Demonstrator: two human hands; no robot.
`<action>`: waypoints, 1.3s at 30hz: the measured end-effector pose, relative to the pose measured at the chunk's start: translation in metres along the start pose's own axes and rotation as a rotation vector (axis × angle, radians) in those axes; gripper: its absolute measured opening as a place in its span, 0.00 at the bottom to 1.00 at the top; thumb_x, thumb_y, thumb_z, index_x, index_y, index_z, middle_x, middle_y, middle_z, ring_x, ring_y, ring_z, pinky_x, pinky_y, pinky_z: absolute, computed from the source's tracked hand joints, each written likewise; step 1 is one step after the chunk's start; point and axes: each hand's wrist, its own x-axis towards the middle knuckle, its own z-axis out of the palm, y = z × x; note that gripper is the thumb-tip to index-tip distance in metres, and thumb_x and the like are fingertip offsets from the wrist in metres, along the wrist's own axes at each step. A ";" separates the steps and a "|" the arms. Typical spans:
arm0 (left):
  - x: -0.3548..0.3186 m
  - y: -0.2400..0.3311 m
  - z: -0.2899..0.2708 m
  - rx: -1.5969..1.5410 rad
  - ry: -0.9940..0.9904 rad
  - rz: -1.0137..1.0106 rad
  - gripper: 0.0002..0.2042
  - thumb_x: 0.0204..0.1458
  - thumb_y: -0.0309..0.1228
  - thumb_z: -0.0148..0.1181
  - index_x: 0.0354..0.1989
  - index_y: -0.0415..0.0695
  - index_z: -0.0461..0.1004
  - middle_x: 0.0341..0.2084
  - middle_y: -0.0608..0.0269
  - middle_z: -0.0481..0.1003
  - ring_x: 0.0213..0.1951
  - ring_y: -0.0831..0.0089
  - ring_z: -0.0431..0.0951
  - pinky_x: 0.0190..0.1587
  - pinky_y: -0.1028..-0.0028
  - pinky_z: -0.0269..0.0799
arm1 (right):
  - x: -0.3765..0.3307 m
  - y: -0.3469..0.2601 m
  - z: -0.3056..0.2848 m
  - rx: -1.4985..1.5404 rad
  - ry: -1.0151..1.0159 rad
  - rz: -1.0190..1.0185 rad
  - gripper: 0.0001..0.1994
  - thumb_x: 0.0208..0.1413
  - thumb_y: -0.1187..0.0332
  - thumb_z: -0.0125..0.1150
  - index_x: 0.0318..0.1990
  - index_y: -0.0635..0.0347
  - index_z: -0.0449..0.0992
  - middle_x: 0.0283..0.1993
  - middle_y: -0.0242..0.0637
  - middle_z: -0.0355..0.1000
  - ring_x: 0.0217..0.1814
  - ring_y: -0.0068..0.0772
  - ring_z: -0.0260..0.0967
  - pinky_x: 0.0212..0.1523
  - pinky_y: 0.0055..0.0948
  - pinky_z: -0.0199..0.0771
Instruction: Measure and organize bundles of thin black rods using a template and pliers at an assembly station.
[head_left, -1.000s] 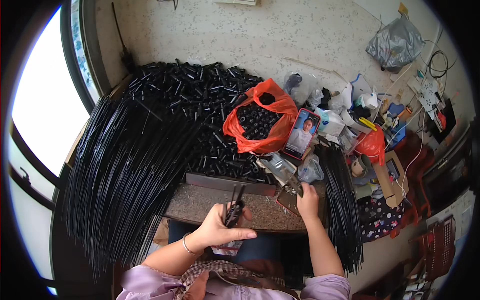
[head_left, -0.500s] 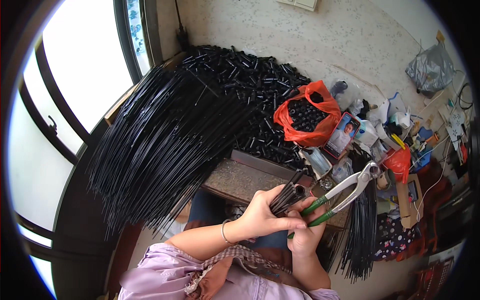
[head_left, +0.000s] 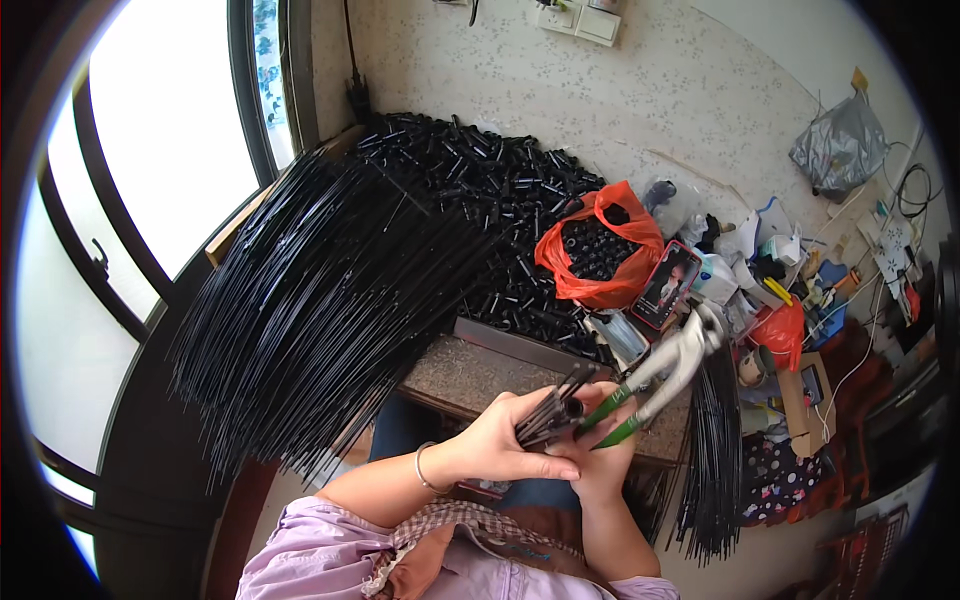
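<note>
My left hand (head_left: 500,440) is closed round a short bundle of thin black rods (head_left: 538,424). A wider black tube with an open end (head_left: 573,408) sticks up among them. Beside it, my right hand (head_left: 606,468) is closed on pliers (head_left: 662,372) with green handles and silver jaws. The jaws point up and to the right, away from the rods, and are smeared by motion. Both hands are close together above my lap, at the front edge of the brown worktable (head_left: 470,370). Some of the right fingers are hidden behind the handles and the left hand.
A large fan of long black rods (head_left: 310,310) lies at the left. Behind it is a heap of short black tubular pieces (head_left: 490,170). A red plastic bag (head_left: 628,280) holds more pieces, beside a phone (head_left: 667,285). Another rod bundle (head_left: 710,470) hangs at the right.
My view has tilted up slightly. Both hands have shifted a little left with the rods and pliers still held, and the plier jaws are swinging. The phone's picture has changed.
</note>
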 end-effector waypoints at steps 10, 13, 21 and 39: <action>-0.009 0.014 -0.060 0.018 0.041 -0.038 0.28 0.25 0.32 0.66 0.39 0.38 0.63 0.09 0.81 0.56 0.15 0.92 0.54 0.16 0.89 0.48 | -0.041 -0.032 -0.019 -0.265 -0.661 1.040 0.16 0.46 0.72 0.45 0.43 0.72 0.58 0.22 0.34 0.64 0.19 0.17 0.61 0.18 0.13 0.58; -0.010 0.011 -0.052 0.139 0.152 -0.058 0.22 0.24 0.32 0.66 0.31 0.38 0.67 0.11 0.78 0.59 0.16 0.90 0.55 0.17 0.88 0.49 | -0.035 -0.024 -0.015 -0.078 -0.690 0.988 0.19 0.47 0.73 0.43 0.48 0.68 0.53 0.29 0.41 0.65 0.25 0.26 0.64 0.26 0.19 0.63; -0.013 0.001 -0.041 0.260 0.254 -0.017 0.13 0.28 0.30 0.62 0.20 0.37 0.65 0.08 0.74 0.60 0.14 0.89 0.56 0.15 0.87 0.53 | -0.026 -0.029 -0.036 0.233 -0.725 1.177 0.20 0.49 0.73 0.40 0.51 0.65 0.48 0.27 0.46 0.64 0.25 0.31 0.64 0.29 0.25 0.64; -0.016 0.022 -0.037 0.101 0.314 0.128 0.15 0.24 0.28 0.64 0.19 0.40 0.62 0.12 0.76 0.59 0.16 0.90 0.56 0.17 0.88 0.50 | -0.046 -0.031 -0.003 -0.704 -0.579 0.416 0.12 0.46 0.71 0.46 0.38 0.68 0.60 0.21 0.33 0.65 0.17 0.18 0.62 0.20 0.17 0.63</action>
